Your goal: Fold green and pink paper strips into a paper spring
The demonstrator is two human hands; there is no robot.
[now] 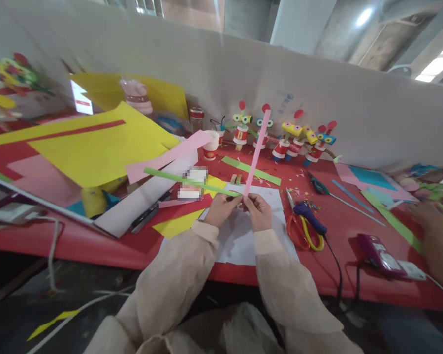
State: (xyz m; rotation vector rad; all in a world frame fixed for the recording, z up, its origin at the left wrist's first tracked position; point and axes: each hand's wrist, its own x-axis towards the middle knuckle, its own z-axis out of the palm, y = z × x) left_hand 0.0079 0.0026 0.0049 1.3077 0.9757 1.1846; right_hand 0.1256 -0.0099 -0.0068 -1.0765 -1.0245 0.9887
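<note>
My left hand (221,209) pinches a light green paper strip (180,178) near its right end; the strip points out to the left. Close against it, my right hand (257,210) pinches the lower end of a pink paper strip (257,150), which rises away from me. The two strips meet at my fingertips at roughly a right angle; my fingers hide whether they are joined. Beneath both hands lie white paper sheets (239,246) on the red tabletop (151,250).
Scissors (304,233) and a purple-handled tool with a cord (310,219) lie right of the paper. Several paper-cup figures (241,133) line the back. A white cup (210,146) and yellow sheets (107,147) are left. Another person's hand (430,216) is far right, beyond a purple device (380,255).
</note>
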